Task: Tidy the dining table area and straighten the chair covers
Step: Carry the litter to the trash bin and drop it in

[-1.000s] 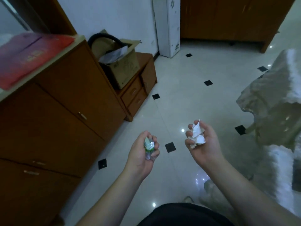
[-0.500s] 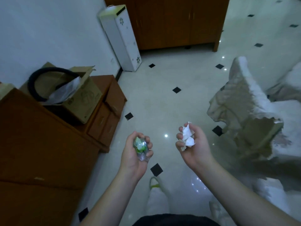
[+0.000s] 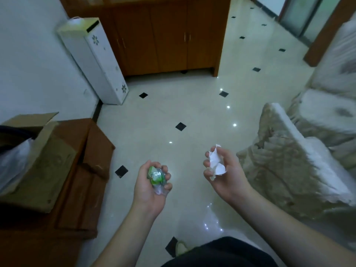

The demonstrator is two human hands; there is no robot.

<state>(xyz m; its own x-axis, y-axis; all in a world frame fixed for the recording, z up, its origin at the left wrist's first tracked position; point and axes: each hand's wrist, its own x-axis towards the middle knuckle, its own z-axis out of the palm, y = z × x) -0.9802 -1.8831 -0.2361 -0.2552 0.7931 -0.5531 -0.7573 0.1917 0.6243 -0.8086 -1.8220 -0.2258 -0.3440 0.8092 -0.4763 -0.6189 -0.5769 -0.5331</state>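
My left hand (image 3: 149,186) is shut on a crumpled green and clear plastic wrapper (image 3: 156,175), held palm up over the tiled floor. To its right, my right hand (image 3: 226,175) is shut on a crumpled white paper tissue (image 3: 216,162). Both hands are held out in front of my body. A chair with a pale, rumpled fluffy cover (image 3: 285,162) stands just right of my right hand. A second covered chair (image 3: 327,110) is behind it.
A low brown cabinet (image 3: 92,170) with an open cardboard box (image 3: 44,160) on it is at the left. A white tall unit (image 3: 96,60) leans at the wall, beside a wooden cupboard (image 3: 169,35). Glossy tiled floor (image 3: 173,105) stretches ahead.
The view has swung right and forward: the cabinet and box have slid to the left edge, the chairs and cupboard fill more of the frame. Both hands keep their grips.
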